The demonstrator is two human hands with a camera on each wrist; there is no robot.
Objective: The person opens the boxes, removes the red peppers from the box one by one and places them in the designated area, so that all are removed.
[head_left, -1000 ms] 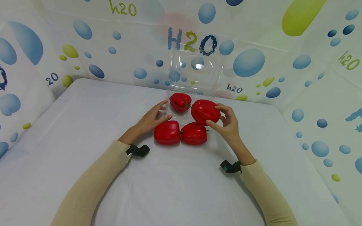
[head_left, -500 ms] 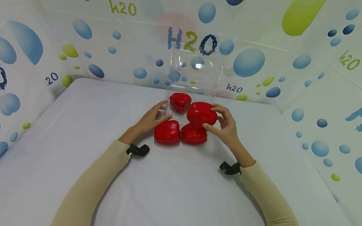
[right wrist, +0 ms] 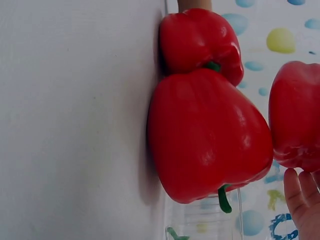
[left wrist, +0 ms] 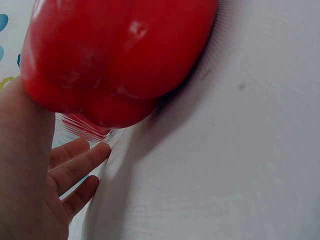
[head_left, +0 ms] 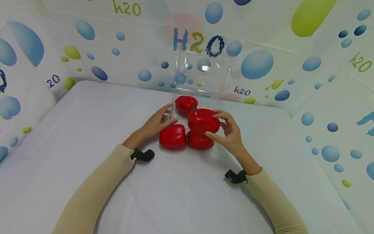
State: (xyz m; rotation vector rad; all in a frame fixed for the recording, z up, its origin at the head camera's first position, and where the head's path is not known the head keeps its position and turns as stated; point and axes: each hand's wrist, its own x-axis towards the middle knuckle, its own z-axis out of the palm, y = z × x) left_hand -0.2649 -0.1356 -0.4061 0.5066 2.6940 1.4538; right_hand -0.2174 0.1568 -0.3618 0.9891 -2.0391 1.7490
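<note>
My right hand point(head_left: 232, 138) grips a red bell pepper point(head_left: 202, 121) between thumb and fingers, above the front edge of a clear plastic clamshell container point(head_left: 208, 103). In the right wrist view this held pepper point(right wrist: 299, 115) shows at the right edge, raised off the table. Inside the container, on the left, lies another red bell pepper point(head_left: 185, 104) with a green stem. My left hand point(head_left: 155, 124) rests at the container's left side, fingers extended along it. Two more peppers lie in front: a left one point(head_left: 172, 137) and a right one point(head_left: 201, 142), partly covered by the held pepper.
The container's clear lid point(head_left: 214, 78) stands raised against the patterned backdrop point(head_left: 122, 61). A white cloth point(head_left: 181, 195) covers the table. Dark wrist cameras sit on the left wrist point(head_left: 143, 155) and right wrist point(head_left: 236, 176).
My right hand has carried the held pepper left and toward me, so it now overlaps the front right pepper more. The left hand has stayed still.
</note>
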